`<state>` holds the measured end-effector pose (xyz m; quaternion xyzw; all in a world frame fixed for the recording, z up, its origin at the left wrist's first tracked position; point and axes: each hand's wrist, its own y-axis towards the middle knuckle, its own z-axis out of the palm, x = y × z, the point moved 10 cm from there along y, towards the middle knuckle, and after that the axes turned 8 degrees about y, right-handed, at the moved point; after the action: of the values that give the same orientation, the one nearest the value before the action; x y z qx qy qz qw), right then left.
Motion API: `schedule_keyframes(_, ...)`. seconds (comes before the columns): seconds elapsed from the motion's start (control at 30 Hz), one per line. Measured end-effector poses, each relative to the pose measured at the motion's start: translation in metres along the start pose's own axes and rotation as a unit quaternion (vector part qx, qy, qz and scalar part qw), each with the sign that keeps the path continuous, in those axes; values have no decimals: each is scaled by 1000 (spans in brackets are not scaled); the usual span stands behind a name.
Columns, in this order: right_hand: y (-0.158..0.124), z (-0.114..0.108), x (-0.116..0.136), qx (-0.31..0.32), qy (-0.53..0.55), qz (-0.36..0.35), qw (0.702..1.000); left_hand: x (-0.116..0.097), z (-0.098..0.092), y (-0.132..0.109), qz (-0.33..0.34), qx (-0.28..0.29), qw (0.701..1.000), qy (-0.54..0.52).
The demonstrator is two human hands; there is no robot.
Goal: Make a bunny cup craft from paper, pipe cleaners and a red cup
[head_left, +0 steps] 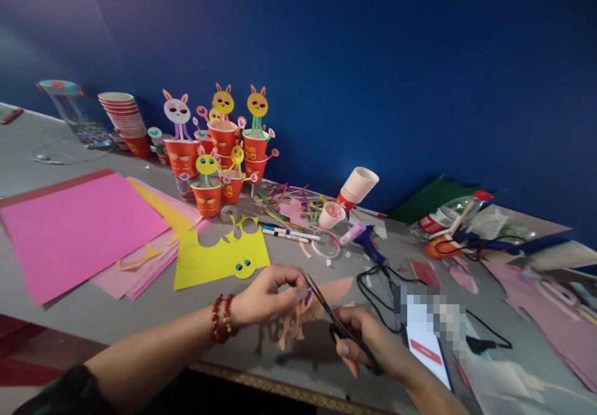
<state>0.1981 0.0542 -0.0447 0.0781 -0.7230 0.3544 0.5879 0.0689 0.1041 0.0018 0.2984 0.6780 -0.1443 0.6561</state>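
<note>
One orange cutout (296,320) in left grip (268,293), at scissors (336,326)

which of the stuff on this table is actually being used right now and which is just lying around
In use: left hand holding the peach paper cutout; right hand working the scissors on it.
Lying about: pink sheets, yellow sheet with holes, decorated cups, markers, tape roll, blue glue gun, tipped cup stack.

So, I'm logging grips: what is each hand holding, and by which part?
The left hand pinches a peach paper cut-out at its upper edge; the right hand holds black scissors by the handles.
</note>
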Motion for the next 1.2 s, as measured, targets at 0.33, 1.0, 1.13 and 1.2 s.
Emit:
schedule_keyframes(0.33, -5, -1, -1, 26, 8, 29, 999, 4, 3, 2, -11, 21, 999, -26)
schedule_keyframes(1.0, -7, -6, -2, 7, -4, 55, 998, 6, 8, 1, -45, 57, 996, -53)
schedule_keyframes(1.13, -5, -10, -4, -12, -7, 61, 998, 8, 9, 1, -60, 65, 994, -62)
schedule_keyframes(1.2, -5, -11, -5, -16, -9, 64, 998, 9, 9, 1, -68, 65, 993, -73)
